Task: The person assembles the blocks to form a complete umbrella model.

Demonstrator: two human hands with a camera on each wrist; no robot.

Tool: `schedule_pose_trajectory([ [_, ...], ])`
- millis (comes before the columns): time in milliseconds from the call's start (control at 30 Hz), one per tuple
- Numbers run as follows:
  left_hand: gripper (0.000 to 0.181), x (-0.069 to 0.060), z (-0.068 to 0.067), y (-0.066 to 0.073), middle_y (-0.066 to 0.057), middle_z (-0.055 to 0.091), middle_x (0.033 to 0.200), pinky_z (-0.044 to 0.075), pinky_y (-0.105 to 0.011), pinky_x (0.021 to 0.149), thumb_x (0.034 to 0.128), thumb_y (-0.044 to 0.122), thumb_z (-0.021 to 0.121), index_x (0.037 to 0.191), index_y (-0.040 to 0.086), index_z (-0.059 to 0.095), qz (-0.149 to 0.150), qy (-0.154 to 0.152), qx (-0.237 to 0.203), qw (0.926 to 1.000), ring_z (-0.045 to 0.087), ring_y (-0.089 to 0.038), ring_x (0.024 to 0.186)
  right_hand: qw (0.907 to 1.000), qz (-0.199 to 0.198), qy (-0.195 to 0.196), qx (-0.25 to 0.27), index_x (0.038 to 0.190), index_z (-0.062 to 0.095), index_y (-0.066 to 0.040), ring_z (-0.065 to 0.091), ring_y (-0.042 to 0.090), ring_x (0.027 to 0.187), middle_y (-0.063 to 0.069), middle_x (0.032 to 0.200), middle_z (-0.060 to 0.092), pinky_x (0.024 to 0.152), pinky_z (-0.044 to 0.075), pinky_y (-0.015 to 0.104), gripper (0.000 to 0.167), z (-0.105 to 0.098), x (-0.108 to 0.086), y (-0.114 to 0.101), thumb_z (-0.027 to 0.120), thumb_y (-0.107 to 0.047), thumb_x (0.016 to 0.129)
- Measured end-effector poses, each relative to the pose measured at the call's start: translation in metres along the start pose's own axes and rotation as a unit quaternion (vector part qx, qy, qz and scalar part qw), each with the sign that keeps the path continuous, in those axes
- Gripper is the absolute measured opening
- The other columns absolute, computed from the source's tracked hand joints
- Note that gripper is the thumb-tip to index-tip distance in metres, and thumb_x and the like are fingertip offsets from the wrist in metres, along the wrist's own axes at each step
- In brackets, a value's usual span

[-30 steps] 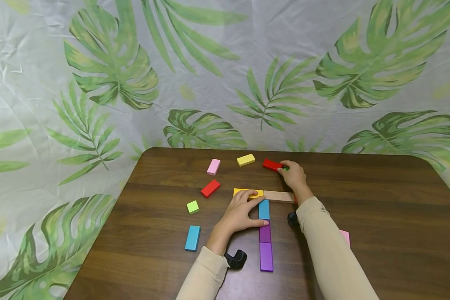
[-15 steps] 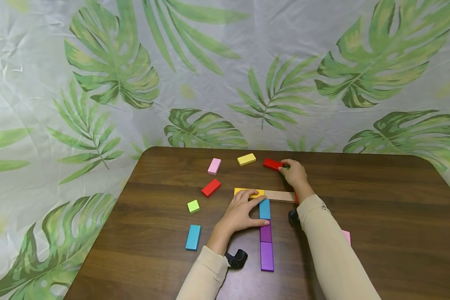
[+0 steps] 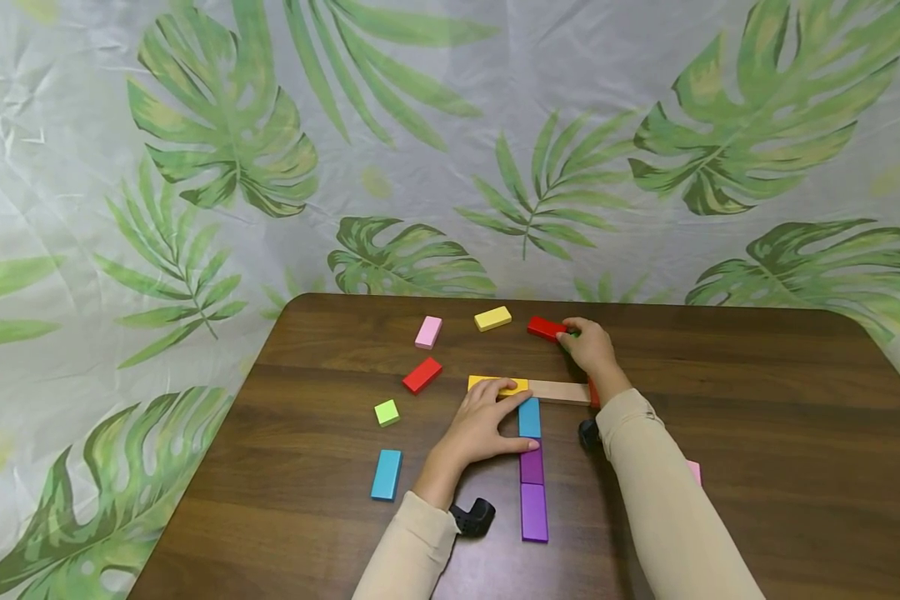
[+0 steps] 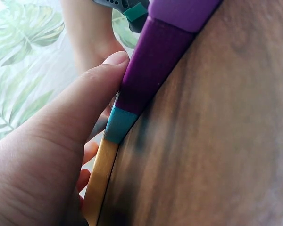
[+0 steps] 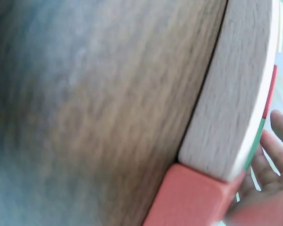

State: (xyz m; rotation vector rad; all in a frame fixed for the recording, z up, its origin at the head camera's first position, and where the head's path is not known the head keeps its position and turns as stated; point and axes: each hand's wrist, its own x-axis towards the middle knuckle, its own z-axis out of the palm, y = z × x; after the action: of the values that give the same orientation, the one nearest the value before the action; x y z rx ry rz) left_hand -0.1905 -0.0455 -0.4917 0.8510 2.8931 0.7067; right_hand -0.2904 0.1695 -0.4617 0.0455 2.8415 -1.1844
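Observation:
In the head view my left hand (image 3: 477,423) rests over a row of blocks, its fingers on the orange block (image 3: 480,382) and its thumb on the dark purple block (image 3: 531,468). A blue block (image 3: 529,418) lies between them, beside a wooden block (image 3: 559,392). Farther back, my right hand (image 3: 592,347) holds a green block (image 3: 574,335), mostly hidden by the fingers, against the end of a red block (image 3: 544,328). The left wrist view shows the left thumb touching the side of the dark purple block (image 4: 153,61). Green shows beside the right fingers in the right wrist view.
Loose on the brown table lie a yellow block (image 3: 492,318), a pink block (image 3: 428,332), a red block, a lime cube (image 3: 386,412) and a blue block (image 3: 386,475). A lighter purple block (image 3: 534,512) ends the row. Another pink block (image 3: 693,472) is partly behind the right sleeve.

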Motion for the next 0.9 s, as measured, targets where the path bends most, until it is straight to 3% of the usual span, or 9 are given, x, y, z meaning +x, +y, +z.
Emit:
schedule_pose_trajectory([
  [367,0.073,0.000,0.000,0.000,0.006,0.030,0.136,0.019,-0.041,0.103,0.0711,0.066,0.057,0.135,0.035,0.039,0.002,0.003,0.001,1.0000,0.018,-0.018,0.128,0.9967,-0.026,-0.059,0.050,0.133,0.039,0.000,0.035,0.039,0.119,0.023,0.129,0.041,0.094,0.031,0.052,0.049,-0.016,-0.005,0.014,0.049,-0.027,0.093],
  [700,0.074,0.001,0.001,-0.001,0.006,0.030,0.136,0.019,-0.040,0.103,0.0710,0.067,0.056,0.135,0.036,0.039,0.001,0.003,0.007,1.0000,0.018,-0.018,0.128,0.9810,-0.082,-0.140,0.106,0.138,0.030,-0.002,0.031,0.041,0.121,0.025,0.133,0.034,0.092,0.033,0.053,0.055,-0.035,-0.012,0.035,0.050,-0.026,0.093],
  [900,0.074,0.001,0.002,-0.001,0.006,0.030,0.136,0.019,-0.041,0.102,0.0708,0.067,0.056,0.135,0.036,0.038,0.000,0.004,0.005,1.0000,0.018,-0.018,0.128,0.9740,-0.098,-0.164,0.122,0.137,0.033,-0.001,0.032,0.042,0.120,0.025,0.135,0.033,0.092,0.032,0.052,0.057,-0.043,-0.017,0.042,0.055,-0.024,0.090],
])
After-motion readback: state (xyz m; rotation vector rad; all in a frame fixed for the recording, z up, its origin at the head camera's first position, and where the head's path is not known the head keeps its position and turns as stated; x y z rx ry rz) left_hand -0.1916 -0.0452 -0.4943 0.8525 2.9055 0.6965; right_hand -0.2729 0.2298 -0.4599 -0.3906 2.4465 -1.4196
